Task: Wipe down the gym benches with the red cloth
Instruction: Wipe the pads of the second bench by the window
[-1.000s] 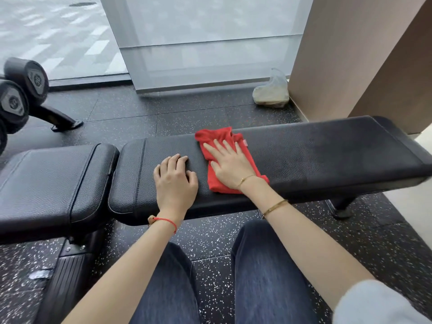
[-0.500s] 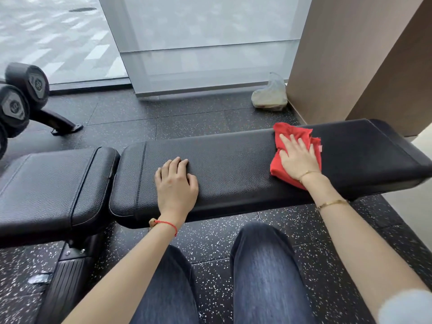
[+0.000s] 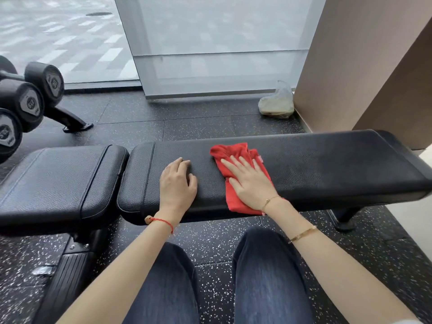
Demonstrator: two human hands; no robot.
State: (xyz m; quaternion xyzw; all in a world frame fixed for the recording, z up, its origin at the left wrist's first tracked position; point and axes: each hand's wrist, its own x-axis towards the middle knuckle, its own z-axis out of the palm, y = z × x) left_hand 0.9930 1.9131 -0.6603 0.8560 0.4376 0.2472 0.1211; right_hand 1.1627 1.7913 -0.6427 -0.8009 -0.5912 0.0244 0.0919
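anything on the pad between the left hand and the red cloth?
No. In the head view, only bare black bench pad lies between the left hand and the red cloth, which the right hand presses flat.

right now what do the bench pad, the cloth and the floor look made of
Bench pad: black leather or vinyl, going by its pebbled grain, stitched seam and soft sheen; which one is unclear.
Cloth: soft matte red fabric, it wrinkles under the right hand.
Floor: likely rubber tiles, matte black with white flecks and tile seams.

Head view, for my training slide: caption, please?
Right hand presses red cloth flat on black bench pad; left hand rests beside it.
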